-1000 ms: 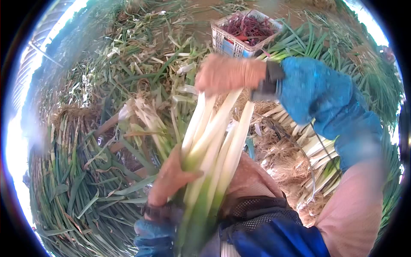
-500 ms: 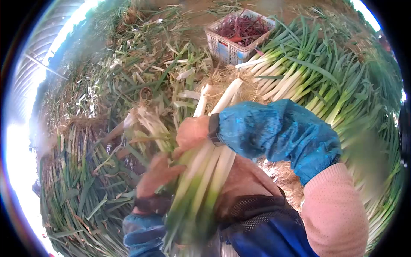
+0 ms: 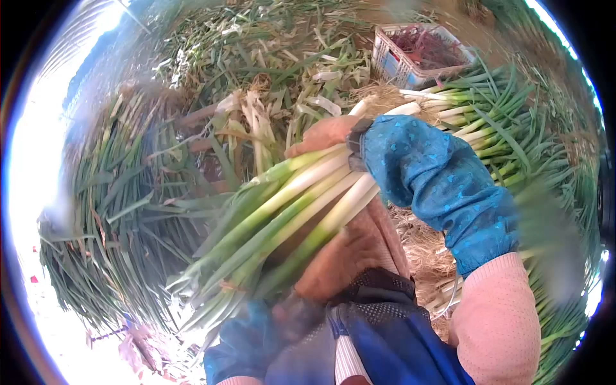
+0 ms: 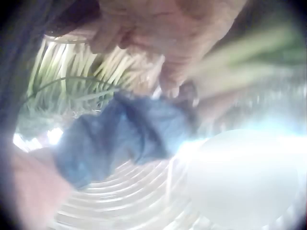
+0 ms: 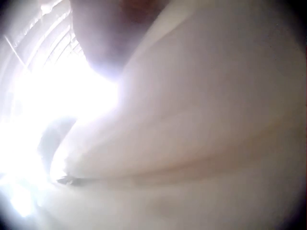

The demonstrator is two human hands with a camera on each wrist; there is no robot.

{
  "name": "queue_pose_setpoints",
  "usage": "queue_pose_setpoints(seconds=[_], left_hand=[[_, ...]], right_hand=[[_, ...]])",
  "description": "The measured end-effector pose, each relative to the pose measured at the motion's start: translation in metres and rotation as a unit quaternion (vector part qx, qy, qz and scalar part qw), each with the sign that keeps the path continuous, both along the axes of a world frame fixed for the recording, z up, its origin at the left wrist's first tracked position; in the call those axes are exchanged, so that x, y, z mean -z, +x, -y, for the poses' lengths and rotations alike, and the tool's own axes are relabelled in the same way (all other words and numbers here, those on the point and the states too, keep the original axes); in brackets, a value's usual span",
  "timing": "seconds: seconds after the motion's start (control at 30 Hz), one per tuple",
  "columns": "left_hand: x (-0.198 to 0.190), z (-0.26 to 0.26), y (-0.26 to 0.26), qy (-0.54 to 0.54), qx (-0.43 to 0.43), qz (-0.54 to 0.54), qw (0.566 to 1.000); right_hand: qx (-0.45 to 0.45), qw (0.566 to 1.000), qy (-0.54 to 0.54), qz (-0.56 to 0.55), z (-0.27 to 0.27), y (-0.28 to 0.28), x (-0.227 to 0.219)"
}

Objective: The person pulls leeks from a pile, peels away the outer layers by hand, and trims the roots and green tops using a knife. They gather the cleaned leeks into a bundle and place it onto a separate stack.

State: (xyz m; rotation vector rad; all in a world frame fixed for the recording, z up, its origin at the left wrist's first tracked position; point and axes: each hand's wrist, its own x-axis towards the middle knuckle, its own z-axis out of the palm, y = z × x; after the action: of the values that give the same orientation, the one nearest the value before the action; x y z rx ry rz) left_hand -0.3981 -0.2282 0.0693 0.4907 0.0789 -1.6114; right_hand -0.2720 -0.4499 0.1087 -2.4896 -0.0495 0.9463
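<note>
My right hand (image 3: 324, 133) grips a bundle of long green onions (image 3: 301, 202) around the white stalks, near the root ends. The bundle slants across my lap in the head view, its green leaves fanning down to the left. Below the stalks, my left hand (image 3: 337, 263) lies blurred with its fingers extended, close against the bundle's underside. In the left wrist view this hand (image 4: 168, 28) shows loosely spread fingers, with the right arm's blue sleeve (image 4: 129, 136) beyond. Pale stalks (image 5: 201, 110) fill most of the right wrist view, very near the camera.
A crate (image 3: 401, 64) of reddish strips stands at the back. Trimmed green onions (image 3: 494, 122) lie in a pile on the right, and a heap of untrimmed ones (image 3: 122, 212) on the left. Peeled leaves (image 3: 276, 64) litter the ground ahead.
My right hand has slid from the root ends down the stalks. The bundle's leaves have swung left, and my left hand has moved from the bundle's left side to beneath it. The view has turned.
</note>
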Motion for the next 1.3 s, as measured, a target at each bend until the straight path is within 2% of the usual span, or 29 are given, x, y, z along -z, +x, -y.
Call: queue_pose_setpoints(seconds=[0.03, 0.07, 0.17, 0.2, 0.27, 0.3, 0.33, 0.4, 0.43, 0.47, 0.53, 0.57, 0.63, 0.67, 0.77, 0.87, 0.93, 1.0, 1.07, 1.17, 1.2, 1.23, 1.3], left_hand=[[0.009, -0.006, -0.005, 0.016, -0.062, -0.038, 0.997], [0.015, -0.009, -0.006, 0.030, -0.122, -0.074, 0.989], [0.029, -0.016, -0.001, -0.098, -0.200, -0.103, 0.969], [0.034, -0.018, 0.001, -0.076, -0.223, -0.073, 0.969], [0.041, -0.023, 0.000, -0.025, -0.273, -0.018, 0.961], [0.038, -0.022, 0.003, 0.003, -0.261, 0.165, 0.951], [0.032, -0.022, 0.005, 0.036, -0.240, 0.341, 0.908], [0.034, -0.023, 0.011, 0.059, -0.223, 0.465, 0.855], [0.043, -0.026, 0.014, 0.044, -0.233, 0.426, 0.873], [0.041, -0.027, 0.015, 0.038, -0.237, 0.385, 0.891], [0.021, -0.028, 0.014, 0.033, -0.239, 0.300, 0.923], [0.020, -0.027, 0.012, 0.028, -0.228, 0.325, 0.917], [0.019, -0.024, 0.007, 0.018, -0.208, 0.375, 0.903], [-0.003, -0.023, 0.003, -0.003, -0.217, 0.364, 0.906], [0.000, -0.024, -0.014, -0.061, -0.232, 0.253, 0.937], [-0.029, -0.020, -0.021, -0.170, -0.233, 0.101, 0.952], [-0.053, -0.020, -0.024, -0.243, -0.231, 0.003, 0.942], [-0.086, -0.022, -0.025, -0.243, -0.222, 0.044, 0.943], [-0.093, -0.013, -0.019, -0.307, -0.219, 0.124, 0.918], [-0.133, -0.010, 0.008, -0.295, -0.176, 0.208, 0.916], [-0.148, -0.008, 0.020, -0.298, -0.166, 0.227, 0.912], [-0.164, -0.005, 0.037, -0.314, -0.163, 0.239, 0.904], [-0.193, 0.002, 0.064, -0.277, -0.219, 0.240, 0.905]], right_hand=[[-0.021, 1.000, -0.007, 0.002, 0.002, 0.002, 0.001], [-0.088, 0.995, -0.029, 0.040, 0.012, 0.013, 0.032], [-0.025, 1.000, -0.011, -0.004, 0.014, 0.010, 0.030], [0.008, 0.999, -0.040, -0.032, 0.003, 0.001, -0.004], [0.026, 0.996, -0.030, -0.076, -0.009, -0.006, -0.022], [0.034, 0.994, -0.026, -0.097, -0.008, -0.006, -0.024], [-0.058, 0.992, 0.014, -0.111, 0.004, 0.003, 0.002], [-0.069, 0.987, 0.095, -0.108, 0.010, -0.012, 0.003], [-0.036, 0.973, 0.163, -0.161, 0.009, -0.023, -0.019], [-0.018, 0.971, 0.168, -0.171, 0.008, -0.031, -0.012], [-0.024, 0.970, 0.155, -0.185, 0.004, -0.045, -0.030], [-0.032, 0.970, 0.149, -0.188, 0.004, -0.050, -0.034], [-0.026, 0.977, 0.199, -0.078, 0.001, -0.070, -0.053], [-0.025, 0.974, 0.222, -0.023, 0.000, -0.081, -0.067], [-0.024, 0.995, 0.088, -0.037, -0.001, -0.110, -0.115], [-0.008, 1.000, 0.001, -0.011, 0.003, -0.143, -0.151], [0.027, 0.998, 0.020, 0.060, 0.003, -0.169, -0.174], [0.067, 0.990, 0.037, 0.120, -0.007, -0.194, -0.200], [0.119, 0.979, 0.052, 0.157, -0.019, -0.218, -0.224], [0.264, 0.906, 0.205, 0.258, -0.034, -0.244, -0.221], [0.279, 0.878, 0.274, 0.277, -0.045, -0.241, -0.222], [0.305, 0.871, 0.262, 0.284, -0.050, -0.234, -0.224], [0.360, 0.853, 0.240, 0.292, -0.058, -0.214, -0.228]])
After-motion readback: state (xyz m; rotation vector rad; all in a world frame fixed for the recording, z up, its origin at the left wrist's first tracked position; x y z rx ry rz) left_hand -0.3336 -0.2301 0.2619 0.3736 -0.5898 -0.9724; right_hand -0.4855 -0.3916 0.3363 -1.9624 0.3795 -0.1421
